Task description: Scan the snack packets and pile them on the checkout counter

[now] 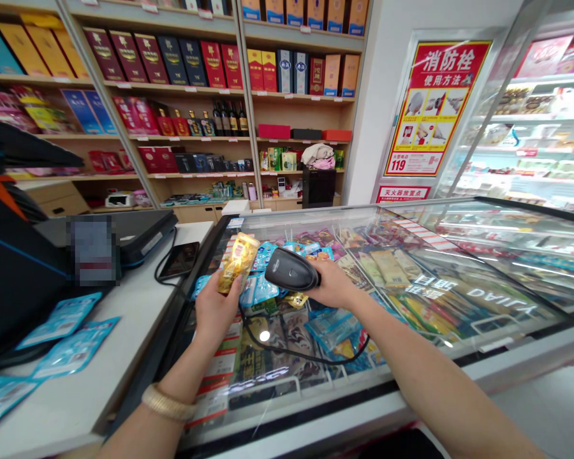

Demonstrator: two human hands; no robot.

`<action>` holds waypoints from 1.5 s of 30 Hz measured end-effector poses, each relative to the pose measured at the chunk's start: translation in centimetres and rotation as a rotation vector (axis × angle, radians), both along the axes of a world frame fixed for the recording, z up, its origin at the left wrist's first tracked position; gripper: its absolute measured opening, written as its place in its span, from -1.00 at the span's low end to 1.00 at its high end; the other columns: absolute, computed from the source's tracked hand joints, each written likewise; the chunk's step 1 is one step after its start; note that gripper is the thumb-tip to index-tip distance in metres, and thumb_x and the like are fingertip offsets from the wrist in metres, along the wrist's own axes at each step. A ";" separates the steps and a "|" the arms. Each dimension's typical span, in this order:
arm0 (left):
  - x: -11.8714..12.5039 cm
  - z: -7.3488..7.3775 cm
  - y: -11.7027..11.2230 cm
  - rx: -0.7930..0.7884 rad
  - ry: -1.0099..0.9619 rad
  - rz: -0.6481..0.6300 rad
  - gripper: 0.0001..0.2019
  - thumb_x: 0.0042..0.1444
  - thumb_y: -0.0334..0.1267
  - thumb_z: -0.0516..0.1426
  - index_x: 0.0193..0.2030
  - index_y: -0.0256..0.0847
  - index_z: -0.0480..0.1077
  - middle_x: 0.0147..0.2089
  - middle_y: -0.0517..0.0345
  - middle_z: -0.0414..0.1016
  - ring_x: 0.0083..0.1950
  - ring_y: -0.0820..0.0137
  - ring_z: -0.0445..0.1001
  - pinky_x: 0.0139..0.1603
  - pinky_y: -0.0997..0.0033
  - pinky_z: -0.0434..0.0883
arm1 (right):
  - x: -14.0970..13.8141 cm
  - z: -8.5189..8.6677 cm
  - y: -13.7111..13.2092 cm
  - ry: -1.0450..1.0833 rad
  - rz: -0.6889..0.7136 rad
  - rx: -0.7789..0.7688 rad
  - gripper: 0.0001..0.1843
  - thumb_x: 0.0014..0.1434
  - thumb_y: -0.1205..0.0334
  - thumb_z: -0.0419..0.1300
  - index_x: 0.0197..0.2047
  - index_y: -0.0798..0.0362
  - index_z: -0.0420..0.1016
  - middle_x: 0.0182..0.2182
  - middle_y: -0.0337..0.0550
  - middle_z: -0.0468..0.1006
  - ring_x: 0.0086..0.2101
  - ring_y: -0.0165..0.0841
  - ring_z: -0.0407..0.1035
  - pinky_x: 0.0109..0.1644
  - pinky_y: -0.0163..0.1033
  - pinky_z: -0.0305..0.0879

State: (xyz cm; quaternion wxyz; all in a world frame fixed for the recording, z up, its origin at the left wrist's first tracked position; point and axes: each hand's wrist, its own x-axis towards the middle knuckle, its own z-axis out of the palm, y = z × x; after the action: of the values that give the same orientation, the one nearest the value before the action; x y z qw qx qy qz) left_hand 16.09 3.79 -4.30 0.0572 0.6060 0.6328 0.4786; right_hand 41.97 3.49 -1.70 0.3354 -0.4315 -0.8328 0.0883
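My left hand (217, 309) grips a small shiny gold snack packet (240, 258) by its lower end, tilted upward. My right hand (332, 287) is wrapped round the handle of a black barcode scanner (291, 269), whose head points left at the packet. Only a short gap parts the two. From the scanner a black cable (306, 356) loops down across the glass and back left beneath my left hand. Several blue snack packets (261, 288) lie on the freezer's glass lid under both hands, with a gold packet (295, 299) among them.
A glass-topped chest freezer (463, 347) stretches to the right. On the white counter (138, 319) at left lie more blue packets (79, 347), a phone (180, 259) and black checkout equipment (138, 233). Shelves of boxes and bottles (229, 118) stand behind; a lit display fridge (530, 134) is at right.
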 end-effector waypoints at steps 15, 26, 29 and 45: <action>0.2 -1.5 1.9 -0.003 0.180 -0.008 -0.40 0.12 -0.13 0.06 0.28 -0.36 0.17 0.14 -0.28 0.43 0.15 -0.01 0.40 0.17 -0.06 0.31 | 0.3 -0.4 0.4 0.068 -0.002 0.045 -0.80 0.01 0.20 0.28 -0.25 0.03 0.52 -0.33 -0.15 0.61 -0.31 -0.27 0.45 -0.23 -0.29 0.25; -2.9 1.1 0.3 0.040 0.216 0.143 -0.42 0.14 -0.11 0.04 0.29 -0.27 0.23 0.21 -0.23 0.32 0.27 0.03 0.28 0.27 -0.05 0.23 | 0.7 -1.0 1.0 0.047 -0.069 0.059 -0.71 -0.02 0.26 0.27 -0.17 0.01 0.55 -0.29 -0.13 0.62 -0.28 -0.23 0.44 -0.19 -0.25 0.27; -6.0 3.1 -1.5 -0.042 0.288 0.218 -0.41 0.12 -0.09 0.03 0.28 -0.28 0.25 0.20 -0.23 0.33 0.27 0.03 0.30 0.26 -0.03 0.26 | 0.7 -1.1 1.0 0.045 -0.078 0.060 -0.71 -0.02 0.27 0.25 -0.16 0.00 0.56 -0.30 -0.13 0.63 -0.28 -0.22 0.45 -0.19 -0.25 0.28; -15.1 3.2 -7.9 -0.716 0.653 0.509 -0.32 0.19 0.12 -0.24 0.19 -0.27 0.37 0.23 -0.27 0.38 0.17 -0.07 0.41 0.17 -0.07 0.26 | 0.4 -0.7 0.6 0.029 -0.077 0.081 -0.66 -0.02 0.28 0.26 -0.11 -0.01 0.56 -0.26 -0.13 0.64 -0.26 -0.21 0.47 -0.17 -0.24 0.27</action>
State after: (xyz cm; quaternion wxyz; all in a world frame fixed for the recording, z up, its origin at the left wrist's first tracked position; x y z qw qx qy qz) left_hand 1.02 -4.16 -1.10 -0.0571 0.4934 0.8677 0.0193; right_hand 42.39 4.10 -2.37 0.3679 -0.4478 -0.8135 0.0477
